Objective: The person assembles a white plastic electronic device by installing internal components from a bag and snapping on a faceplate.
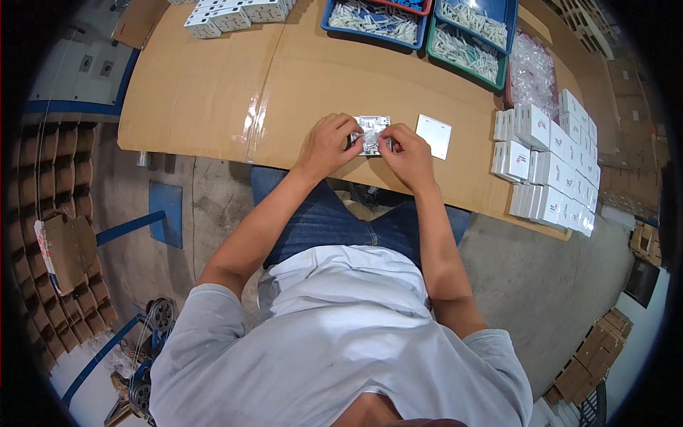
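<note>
At tabletop (213,92) centre, both my hands, left (329,144) and right (408,154), pinch a small clear bag (371,135) onto the white switch module (plate (434,135) just beside). Next: seating needs steady fingertips.

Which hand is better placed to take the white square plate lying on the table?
The right hand: the white square plate lies just beside it, while the left hand is farther away, across the small plastic bag.

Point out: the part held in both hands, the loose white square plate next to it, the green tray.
held white part (372,134), head view, its middle between the fingers
white square plate (434,136), head view, centre of its face
green tray (431,48), head view, left rim
</note>
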Demonstrator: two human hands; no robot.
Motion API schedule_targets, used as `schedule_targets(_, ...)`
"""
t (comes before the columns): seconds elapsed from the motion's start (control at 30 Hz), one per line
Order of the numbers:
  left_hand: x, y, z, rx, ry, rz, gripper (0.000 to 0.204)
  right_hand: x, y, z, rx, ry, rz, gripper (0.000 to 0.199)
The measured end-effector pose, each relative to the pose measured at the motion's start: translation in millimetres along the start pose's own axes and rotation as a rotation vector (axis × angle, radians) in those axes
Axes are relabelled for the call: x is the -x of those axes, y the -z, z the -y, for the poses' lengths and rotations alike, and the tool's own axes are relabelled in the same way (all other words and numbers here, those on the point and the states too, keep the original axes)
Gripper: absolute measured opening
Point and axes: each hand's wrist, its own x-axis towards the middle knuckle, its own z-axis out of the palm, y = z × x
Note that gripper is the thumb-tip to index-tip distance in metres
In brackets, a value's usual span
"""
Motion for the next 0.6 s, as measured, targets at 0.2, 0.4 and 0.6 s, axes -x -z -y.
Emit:
schedule_targets(0.2,-3,1,0,-0.025,-0.051,0.018,0.019,4,-6,-10,0.056,0.179,-0.049,0.013)
schedule_targets(0.4,1,4,-2,-0.025,-0.045,0.039,0.016,6,-4,-3,0.128,0.066,0.035,0.012)
schedule_targets(0.6,5,-2,0,-0.007,0.011,-0.012,0.014,5,0,5,0.088,0.006,0.059,0.018)
